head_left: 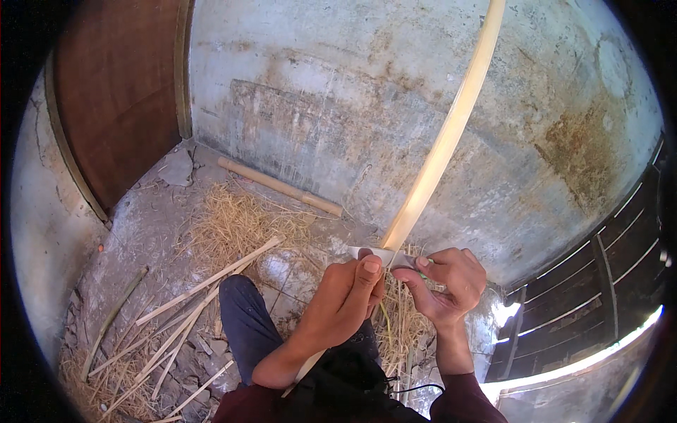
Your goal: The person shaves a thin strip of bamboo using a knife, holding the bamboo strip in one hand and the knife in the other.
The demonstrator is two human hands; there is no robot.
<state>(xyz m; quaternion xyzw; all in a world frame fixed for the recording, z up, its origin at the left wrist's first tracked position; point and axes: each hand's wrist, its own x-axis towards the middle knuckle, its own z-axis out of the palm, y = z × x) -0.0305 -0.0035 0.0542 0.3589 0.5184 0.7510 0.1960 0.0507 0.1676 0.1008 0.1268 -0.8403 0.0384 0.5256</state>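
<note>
A long pale bamboo strip (451,134) slants from the top of the view down to a knife (403,259), whose metal blade lies across its lower end. My right hand (451,285) is closed on the knife's handle end, thumb and forefinger pinching; a bit of green shows between the fingers. Close beside the blade, my left hand (342,299) is closed around the strip's lower part, thumb on top. Its fingers partly hide the blade and the strip. A pale strip end shows again under my left forearm.
Against the stained wall (338,92) lies a bamboo pole (278,187). Pale shavings (236,222) are heaped on the floor. Several split strips (190,321) and a greenish stick (116,321) lie at the left, near my knee (247,317). Dark slats (585,289) stand at the right.
</note>
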